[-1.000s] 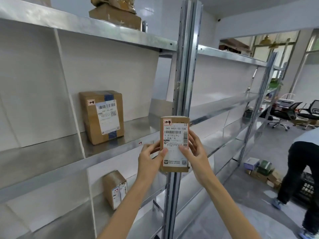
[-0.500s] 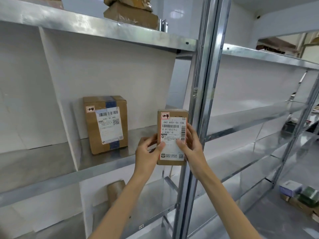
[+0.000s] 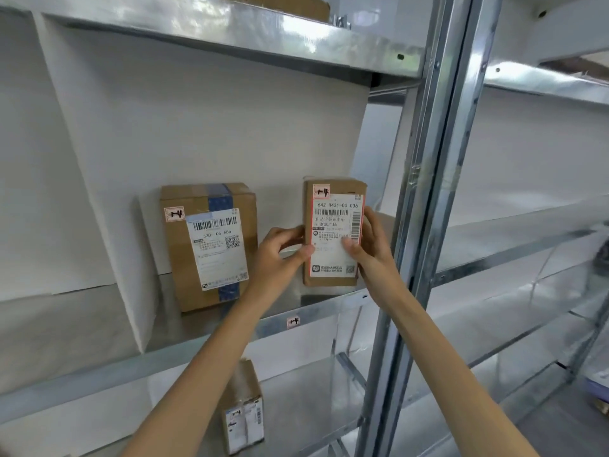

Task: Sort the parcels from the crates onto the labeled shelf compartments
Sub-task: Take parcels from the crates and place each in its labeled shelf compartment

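L hand (image 3: pixel 278 258) & R hand (image 3: pixel 370 255) grip a small box (image 3: pixel 333 212) upright by its sides, apparently resting on the shelf (image 3: pixel 329 311) near a bigger box (image 3: pixel 211 245).

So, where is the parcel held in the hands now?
Head view, right of centre: the parcel is upright at the middle shelf, between the larger taped parcel and the metal post.

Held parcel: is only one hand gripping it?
No: the left hand and the right hand both grip the held parcel, one at each side edge with thumbs on its label.
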